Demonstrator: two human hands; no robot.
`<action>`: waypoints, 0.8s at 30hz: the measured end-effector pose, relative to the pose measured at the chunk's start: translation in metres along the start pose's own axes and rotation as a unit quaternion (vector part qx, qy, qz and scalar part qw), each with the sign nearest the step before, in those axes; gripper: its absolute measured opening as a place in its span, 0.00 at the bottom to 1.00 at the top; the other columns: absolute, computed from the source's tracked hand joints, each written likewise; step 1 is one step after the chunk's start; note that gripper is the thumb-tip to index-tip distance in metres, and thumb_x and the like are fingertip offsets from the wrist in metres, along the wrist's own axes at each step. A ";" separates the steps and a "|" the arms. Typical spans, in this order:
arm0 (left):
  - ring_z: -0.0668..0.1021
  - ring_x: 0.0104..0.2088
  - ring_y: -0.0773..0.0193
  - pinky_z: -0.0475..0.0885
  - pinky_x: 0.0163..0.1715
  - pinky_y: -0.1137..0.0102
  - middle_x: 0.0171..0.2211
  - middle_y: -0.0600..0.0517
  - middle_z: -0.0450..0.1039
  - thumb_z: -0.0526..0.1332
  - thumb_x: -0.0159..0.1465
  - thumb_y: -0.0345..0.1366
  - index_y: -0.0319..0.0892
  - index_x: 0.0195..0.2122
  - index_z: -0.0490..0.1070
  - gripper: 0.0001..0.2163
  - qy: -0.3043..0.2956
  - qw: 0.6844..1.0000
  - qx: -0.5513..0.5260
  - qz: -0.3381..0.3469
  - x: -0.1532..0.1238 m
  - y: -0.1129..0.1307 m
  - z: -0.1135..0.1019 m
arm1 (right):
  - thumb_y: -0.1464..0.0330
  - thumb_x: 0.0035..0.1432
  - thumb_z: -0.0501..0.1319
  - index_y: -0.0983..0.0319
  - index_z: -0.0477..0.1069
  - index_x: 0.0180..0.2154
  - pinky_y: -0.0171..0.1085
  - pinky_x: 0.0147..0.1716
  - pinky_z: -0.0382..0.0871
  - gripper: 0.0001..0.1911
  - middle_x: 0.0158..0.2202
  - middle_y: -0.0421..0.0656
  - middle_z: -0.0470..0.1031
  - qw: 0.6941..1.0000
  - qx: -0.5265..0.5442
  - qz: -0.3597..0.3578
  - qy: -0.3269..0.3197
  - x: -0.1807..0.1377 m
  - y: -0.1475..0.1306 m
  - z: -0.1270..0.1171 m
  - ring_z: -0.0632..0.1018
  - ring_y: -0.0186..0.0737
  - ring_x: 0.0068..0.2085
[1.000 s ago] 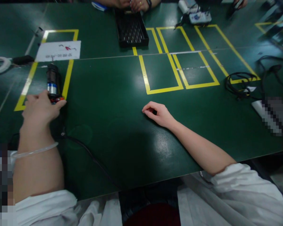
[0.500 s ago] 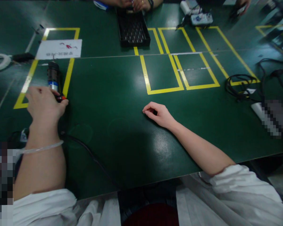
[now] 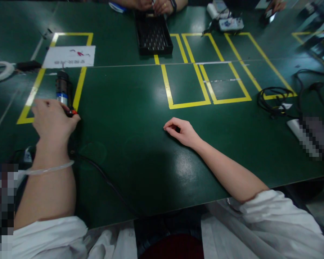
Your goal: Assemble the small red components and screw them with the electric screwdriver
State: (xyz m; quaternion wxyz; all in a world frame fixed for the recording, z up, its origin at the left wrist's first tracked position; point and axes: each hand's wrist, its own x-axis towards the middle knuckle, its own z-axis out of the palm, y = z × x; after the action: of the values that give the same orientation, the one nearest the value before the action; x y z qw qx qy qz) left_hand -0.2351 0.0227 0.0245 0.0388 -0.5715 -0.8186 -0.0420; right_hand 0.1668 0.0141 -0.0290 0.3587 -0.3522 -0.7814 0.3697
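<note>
At the left, my left hand (image 3: pixel 52 120) is closed around the rear part of an electric screwdriver (image 3: pixel 62 84). The tool lies on the table with a black front end, a blue band and a red part by my thumb; its bit points away from me and my palm hides the grip. A black cord (image 3: pixel 105 176) runs from near my wrist towards the table's front edge. Resting on the green table, my right hand (image 3: pixel 183 132) has its fingers curled, thumb and fingertips together. Nothing shows between them.
Yellow tape (image 3: pixel 189 105) marks rectangles on the table (image 3: pixel 129 144). Beyond the screwdriver lies a white paper sign (image 3: pixel 70 56). A co-worker's hands (image 3: pixel 163 6) are over a black tray (image 3: pixel 155 48) of small parts. Coiled black cable (image 3: pixel 272 97) and a power strip (image 3: pixel 230 24) lie at the right.
The view has shifted very slightly. Both my hands and the screwdriver keep their places. A co-worker's hand at the far right has moved a little.
</note>
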 end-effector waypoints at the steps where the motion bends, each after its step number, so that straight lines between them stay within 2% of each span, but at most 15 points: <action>1: 0.66 0.59 0.36 0.69 0.54 0.43 0.60 0.38 0.57 0.57 0.63 0.50 0.34 0.51 0.68 0.24 0.000 1.000 -0.001 0.002 0.000 0.000 0.000 | 0.70 0.64 0.59 0.62 0.74 0.37 0.34 0.34 0.67 0.05 0.34 0.41 0.76 1.000 -0.001 0.002 -0.001 0.000 0.000 0.000 0.74 0.34 0.33; 8: 0.68 0.56 0.39 0.69 0.53 0.44 0.59 0.35 0.60 0.60 0.59 0.51 0.34 0.51 0.71 0.26 0.001 1.000 -0.003 -0.030 0.006 0.001 0.002 | 0.70 0.64 0.59 0.63 0.74 0.37 0.33 0.33 0.66 0.06 0.33 0.41 0.75 1.000 0.002 -0.002 0.003 0.001 -0.001 0.000 0.73 0.33 0.32; 12: 0.69 0.53 0.41 0.69 0.53 0.45 0.58 0.36 0.63 0.60 0.60 0.49 0.33 0.49 0.73 0.25 -0.004 0.999 -0.018 -0.038 0.008 0.001 0.000 | 0.70 0.63 0.60 0.63 0.74 0.37 0.33 0.33 0.66 0.05 0.33 0.41 0.75 1.000 0.001 -0.002 0.002 0.001 0.000 0.001 0.73 0.33 0.32; 18: 0.69 0.52 0.39 0.69 0.48 0.44 0.58 0.35 0.63 0.56 0.63 0.50 0.33 0.51 0.73 0.25 -0.016 0.999 0.002 -0.040 0.008 0.000 -0.002 | 0.71 0.63 0.60 0.63 0.74 0.37 0.33 0.34 0.66 0.05 0.33 0.41 0.75 1.000 0.004 -0.003 0.002 0.001 -0.001 0.000 0.74 0.33 0.32; 21: 0.69 0.53 0.38 0.69 0.49 0.44 0.56 0.34 0.65 0.55 0.64 0.49 0.32 0.51 0.73 0.25 0.004 1.000 0.000 -0.019 0.009 0.005 -0.003 | 0.71 0.63 0.59 0.63 0.74 0.37 0.33 0.34 0.67 0.05 0.34 0.41 0.76 1.000 0.003 0.001 0.000 0.001 -0.001 0.000 0.74 0.33 0.33; 24: 0.73 0.49 0.46 0.69 0.51 0.48 0.50 0.40 0.72 0.56 0.66 0.46 0.35 0.52 0.72 0.21 0.035 0.996 -0.078 0.028 0.005 0.026 -0.003 | 0.70 0.64 0.59 0.63 0.74 0.37 0.33 0.34 0.67 0.05 0.34 0.41 0.76 1.000 0.002 0.005 0.000 0.001 -0.001 0.000 0.74 0.34 0.32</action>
State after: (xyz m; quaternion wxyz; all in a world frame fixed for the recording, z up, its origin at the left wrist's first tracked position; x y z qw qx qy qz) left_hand -0.2122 0.0364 0.0290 0.0233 -0.5935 -0.7947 -0.1248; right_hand 0.1662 0.0142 -0.0281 0.3574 -0.3550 -0.7792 0.3729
